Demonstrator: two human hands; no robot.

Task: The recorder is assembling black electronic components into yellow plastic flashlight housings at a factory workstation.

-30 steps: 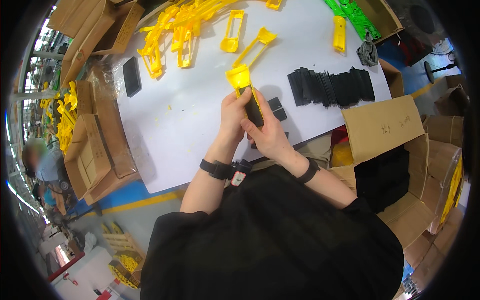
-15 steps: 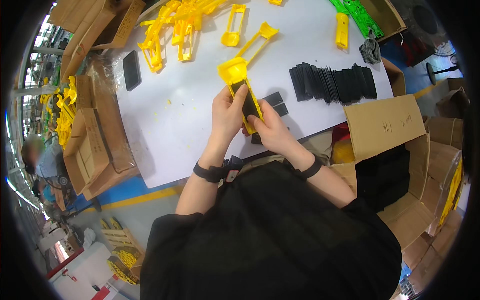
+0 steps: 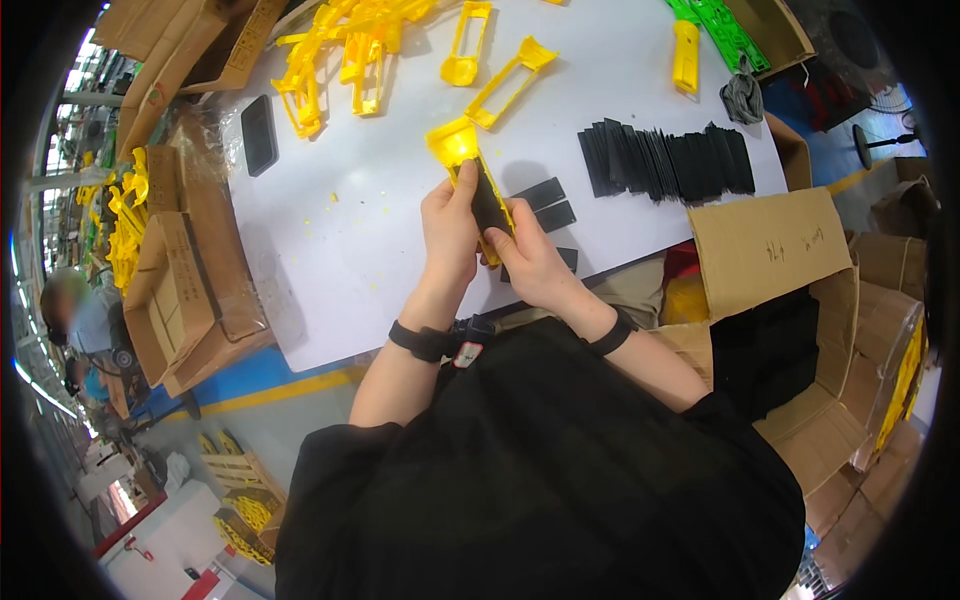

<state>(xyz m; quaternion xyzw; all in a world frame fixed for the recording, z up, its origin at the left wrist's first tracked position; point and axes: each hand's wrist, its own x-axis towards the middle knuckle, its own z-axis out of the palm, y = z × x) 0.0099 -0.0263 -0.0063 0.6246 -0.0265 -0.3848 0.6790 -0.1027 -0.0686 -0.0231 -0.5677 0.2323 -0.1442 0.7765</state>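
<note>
Yellow frame lower end hidden behind both hands' grip.

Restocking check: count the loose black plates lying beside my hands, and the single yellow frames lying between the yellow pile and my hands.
Loose black plates: 3
Single yellow frames: 2
Total: 5

A yellow plastic frame with a scoop-shaped far end is held above the white surface, pointing far-left. A flat black strip lies along its long body, near the middle.
</note>
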